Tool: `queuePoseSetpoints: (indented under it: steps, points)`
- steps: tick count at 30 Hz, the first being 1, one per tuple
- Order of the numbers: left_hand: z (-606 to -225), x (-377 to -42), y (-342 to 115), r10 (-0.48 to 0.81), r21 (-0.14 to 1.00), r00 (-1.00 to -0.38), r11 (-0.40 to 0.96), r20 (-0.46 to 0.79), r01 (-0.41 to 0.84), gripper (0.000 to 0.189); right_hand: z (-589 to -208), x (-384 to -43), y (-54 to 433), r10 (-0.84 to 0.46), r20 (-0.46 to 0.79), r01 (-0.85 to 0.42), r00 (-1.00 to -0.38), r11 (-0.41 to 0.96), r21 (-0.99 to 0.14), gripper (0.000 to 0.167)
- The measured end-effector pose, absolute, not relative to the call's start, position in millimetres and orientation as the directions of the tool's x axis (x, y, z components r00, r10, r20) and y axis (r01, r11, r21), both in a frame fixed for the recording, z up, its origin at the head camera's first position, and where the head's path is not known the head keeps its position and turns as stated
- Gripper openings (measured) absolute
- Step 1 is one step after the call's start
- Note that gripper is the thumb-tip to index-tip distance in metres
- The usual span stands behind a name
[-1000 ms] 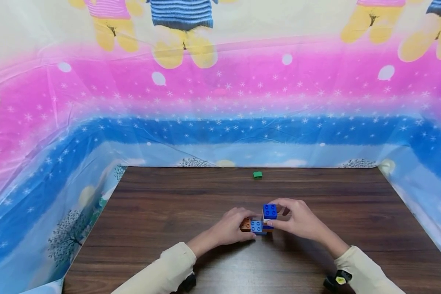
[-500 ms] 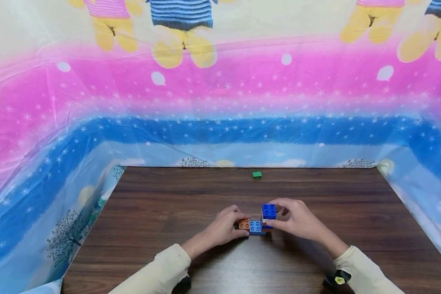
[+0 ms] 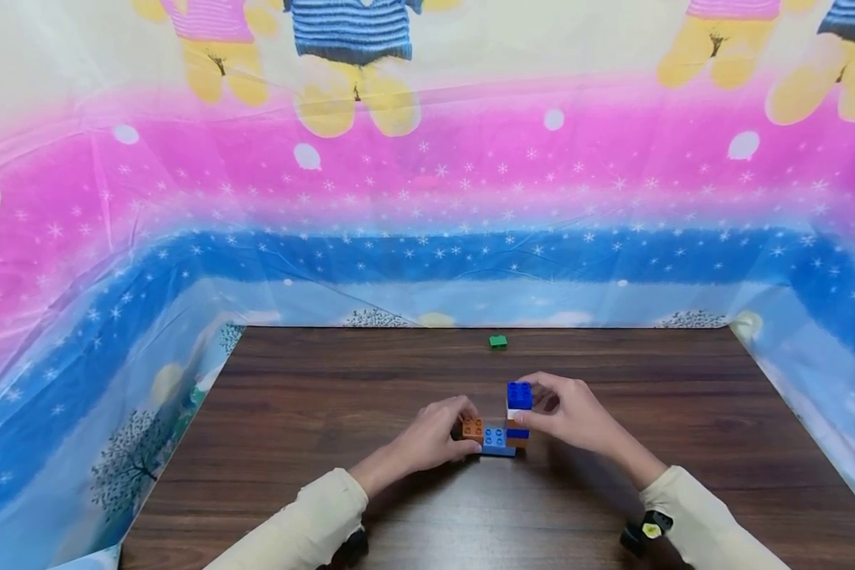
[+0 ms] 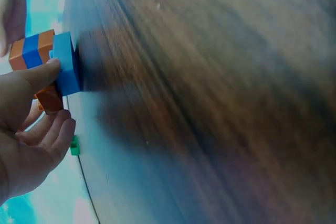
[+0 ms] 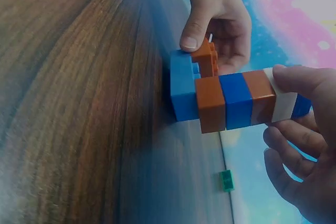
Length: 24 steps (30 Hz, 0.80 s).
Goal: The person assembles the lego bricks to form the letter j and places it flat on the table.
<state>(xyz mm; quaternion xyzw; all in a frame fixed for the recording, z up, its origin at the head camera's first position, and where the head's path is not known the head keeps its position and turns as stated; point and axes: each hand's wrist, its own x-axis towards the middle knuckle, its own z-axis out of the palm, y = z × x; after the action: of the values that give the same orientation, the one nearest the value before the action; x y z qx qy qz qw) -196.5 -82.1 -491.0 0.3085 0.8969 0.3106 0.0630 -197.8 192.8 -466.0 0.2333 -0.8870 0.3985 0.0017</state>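
A light-blue brick (image 3: 495, 440) forms the base of a toy-brick build. At its left end sits an orange brick (image 3: 473, 427); at its right end rises a tower with a dark-blue top brick (image 3: 519, 394). The right wrist view shows its layers: orange, blue (image 5: 235, 101), orange, white (image 5: 284, 101), blue. My left hand (image 3: 435, 435) pinches the build at the left end, thumb on the light-blue brick and fingers by the orange one. My right hand (image 3: 573, 413) grips the tower's upper part between thumb and fingers, around the white brick. Whether the base touches the table is unclear.
A small green brick (image 3: 498, 343) lies apart near the far edge of the dark wooden table (image 3: 328, 380). A printed cloth (image 3: 427, 253) hangs behind the table and along its sides.
The left hand has shifted slightly left, uncovering more of the orange brick. The tower's top and my right hand have risen a little, and more of the tower's layers show.
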Motion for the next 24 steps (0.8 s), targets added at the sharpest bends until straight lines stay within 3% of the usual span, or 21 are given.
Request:
queuePoseSetpoints:
  steps: [12,24]
  points:
    - [-490,-207,-85,0.588,0.624,-0.805,0.599,0.083,0.502,0.036,-474,-214,188,-0.295,0.13,-0.287,-0.947,0.586,-0.757,0.053]
    - [-492,-213,-87,0.587,0.659,-0.804,0.568,0.096,0.493,0.038,-480,-225,189,-0.292,0.134,-0.293,-0.947,0.611,-0.735,0.066]
